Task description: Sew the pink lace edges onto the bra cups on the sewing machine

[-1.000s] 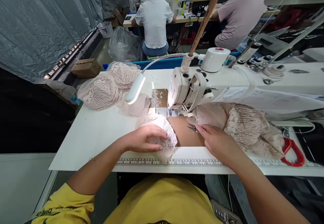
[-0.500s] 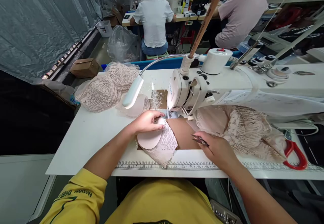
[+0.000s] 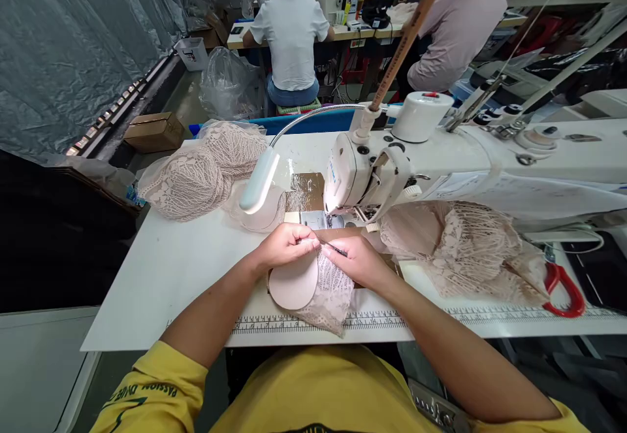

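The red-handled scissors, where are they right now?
In the head view, the red-handled scissors are on the right side of the white tabletop, just right of the crumpled lace fabric.

before us on the table (image 3: 157, 256), we have the lace piece (image 3: 334, 289) with the pad (image 3: 294, 284) at its left; our left hand (image 3: 287, 247) is at the pad's far edge, our right hand (image 3: 357, 262) just beside it, holding the snips (image 3: 337, 249). the ruler strip (image 3: 375, 320) runs along the table's near edge. behind and to the right stands the sewing machine (image 3: 441, 152), the lamp head (image 3: 258, 178) left of it over a loose cup (image 3: 267, 214). farther left lies a lace bundle (image 3: 196, 175); on our right, a second bundle (image 3: 482, 253), then the scissors (image 3: 578, 297). beyond the table sits a person (image 3: 294, 41).
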The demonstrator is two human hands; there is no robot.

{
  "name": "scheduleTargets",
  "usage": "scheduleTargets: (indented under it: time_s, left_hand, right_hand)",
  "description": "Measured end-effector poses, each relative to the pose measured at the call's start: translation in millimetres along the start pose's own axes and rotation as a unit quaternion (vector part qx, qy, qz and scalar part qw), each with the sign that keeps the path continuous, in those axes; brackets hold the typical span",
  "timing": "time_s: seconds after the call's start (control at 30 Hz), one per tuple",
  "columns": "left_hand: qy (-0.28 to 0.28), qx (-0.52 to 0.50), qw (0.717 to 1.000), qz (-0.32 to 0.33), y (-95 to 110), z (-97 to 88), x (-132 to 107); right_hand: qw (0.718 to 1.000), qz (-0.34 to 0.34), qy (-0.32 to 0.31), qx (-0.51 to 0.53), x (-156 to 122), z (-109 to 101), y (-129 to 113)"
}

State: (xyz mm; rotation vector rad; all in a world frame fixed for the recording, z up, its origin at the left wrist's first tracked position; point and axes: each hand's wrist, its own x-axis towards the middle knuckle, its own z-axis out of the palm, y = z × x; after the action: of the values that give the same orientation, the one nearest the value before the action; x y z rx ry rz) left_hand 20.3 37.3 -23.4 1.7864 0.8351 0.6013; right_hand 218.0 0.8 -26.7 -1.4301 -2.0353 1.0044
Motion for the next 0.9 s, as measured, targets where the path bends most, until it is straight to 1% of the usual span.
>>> scheduleTargets:
  time_s: [0.1,0.2,0.3,0.4,0.53,0.63,0.73,0.9]
  left_hand:
    - [-0.003,-0.010,1.000,-0.005,-1,-1.6,0]
    - [0.003,-0.016,0.999,-0.033,-4,-4.3,0]
    - [0.014,-0.015,0.998,-0.063,-6,-7.8,1]
    - [0.019,-0.012,0.996,-0.084,-7,-11.0,1]
    - [0.019,-0.016,0.993,-0.116,-5,-13.9,0]
    - [0.014,-0.017,0.993,-0.120,-4,-15.0,-1]
    - [0.012,-0.020,0.993,-0.118,-4,-15.4,-1]
    - [0.016,-0.026,0.994,-0.109,-6,-16.2,0]
  right_hand:
    - [0.999,0.023,-0.031,0.000,-11,-7,3]
    - [0.997,0.069,-0.046,0.003,-23,-16,3]
    - [0.991,0.120,-0.040,0.029,-32,-22,4]
    - [0.986,0.151,-0.022,0.062,-36,-24,8]
    - [0.982,0.153,0.001,0.115,-35,-27,10]
    - [0.974,0.159,0.001,0.162,-34,-27,11]
    - [0.970,0.171,-0.002,0.175,-34,-26,13]
    - [0.968,0.170,0.023,0.182,-35,-23,18]
